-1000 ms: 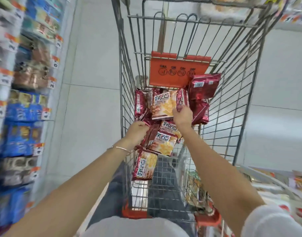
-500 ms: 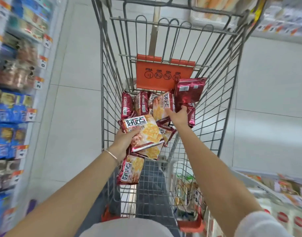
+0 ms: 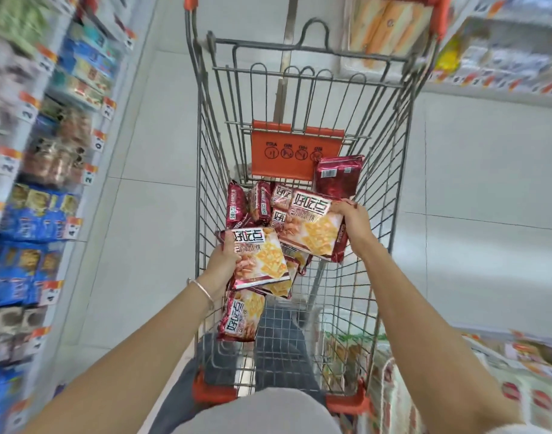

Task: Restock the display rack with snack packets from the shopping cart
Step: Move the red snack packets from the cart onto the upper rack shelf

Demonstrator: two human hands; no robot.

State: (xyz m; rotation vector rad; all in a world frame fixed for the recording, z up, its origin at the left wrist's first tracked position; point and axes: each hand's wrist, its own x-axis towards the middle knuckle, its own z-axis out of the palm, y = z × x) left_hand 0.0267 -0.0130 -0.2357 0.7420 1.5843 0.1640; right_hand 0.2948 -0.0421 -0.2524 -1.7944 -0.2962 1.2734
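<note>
Two hands apart over the shopping cart (image 3: pixel 202 170), left hand (image 3: pixel 220 261) gripping first packet (image 3: pixel 262 261), right hand (image 3: pixel 355 223) gripping second packet (image 3: pixel 312 228); pickup step, next likely needs lifting both clear toward the display rack, not identifiable here.

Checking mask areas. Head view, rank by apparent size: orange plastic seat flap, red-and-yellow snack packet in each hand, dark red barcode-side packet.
1. Orange plastic seat flap.
2. Red-and-yellow packet in left hand and red-and-yellow packet in right hand: alike, unranked.
3. Dark red barcode-side packet; farther away, unsure.
</note>
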